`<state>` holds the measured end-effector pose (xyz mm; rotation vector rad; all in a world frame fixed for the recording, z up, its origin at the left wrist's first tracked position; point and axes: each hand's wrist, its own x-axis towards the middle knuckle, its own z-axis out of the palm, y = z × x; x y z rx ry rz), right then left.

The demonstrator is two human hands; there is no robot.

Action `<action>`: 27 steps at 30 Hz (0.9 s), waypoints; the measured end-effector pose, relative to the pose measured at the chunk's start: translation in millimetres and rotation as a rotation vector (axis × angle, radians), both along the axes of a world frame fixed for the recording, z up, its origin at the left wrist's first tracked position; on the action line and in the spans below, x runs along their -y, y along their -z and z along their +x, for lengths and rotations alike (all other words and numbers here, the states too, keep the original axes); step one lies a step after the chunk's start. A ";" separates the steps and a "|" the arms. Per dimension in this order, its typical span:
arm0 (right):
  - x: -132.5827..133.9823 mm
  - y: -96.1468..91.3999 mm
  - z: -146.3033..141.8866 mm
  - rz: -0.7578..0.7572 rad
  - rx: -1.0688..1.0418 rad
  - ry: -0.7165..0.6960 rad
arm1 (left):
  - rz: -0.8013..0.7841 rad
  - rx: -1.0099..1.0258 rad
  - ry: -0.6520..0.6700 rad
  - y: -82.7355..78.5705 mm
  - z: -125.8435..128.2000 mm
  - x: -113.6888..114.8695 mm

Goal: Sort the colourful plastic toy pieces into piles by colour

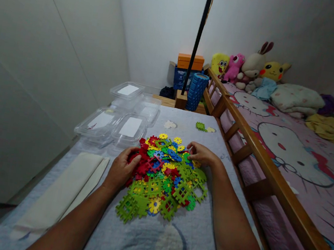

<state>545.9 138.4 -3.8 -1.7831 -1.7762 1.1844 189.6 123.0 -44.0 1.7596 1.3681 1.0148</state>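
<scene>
The pile of plastic pieces (165, 167) lies between your hands, red pieces (143, 163) bunched left, most other colours ungrouped. Your left hand (121, 167) curls against the reds, your right hand (202, 154) bends loosely at the far-right edge; I cannot tell whether either grips.

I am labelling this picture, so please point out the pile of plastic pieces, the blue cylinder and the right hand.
Pile of plastic pieces (166, 167): head view, middle of the heap.
Blue cylinder (196, 92): head view, middle of its side.
Right hand (202, 154): head view, back of the hand.
</scene>
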 end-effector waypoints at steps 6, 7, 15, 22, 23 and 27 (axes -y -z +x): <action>1.2 0.6 1.3 0.002 0.021 0.030 | 0.000 0.013 0.006 0.0 0.6 -0.7; 1.0 0.7 1.3 0.004 0.008 0.024 | -0.003 0.012 0.005 -0.3 0.6 -0.7; 0.3 1.2 -1.8 0.021 0.111 0.023 | 0.003 -0.003 0.029 -0.2 -1.2 -1.0; 6.7 -5.8 7.6 -0.006 0.018 0.125 | 0.009 -0.006 0.033 -0.3 -0.5 -2.0; 7.1 -6.5 12.0 0.020 -0.020 0.151 | 0.008 -0.009 0.031 -0.7 -0.6 -1.9; 6.3 -4.1 37.5 0.263 -0.049 0.433 | 0.003 -0.020 0.023 -3.4 -0.3 -0.8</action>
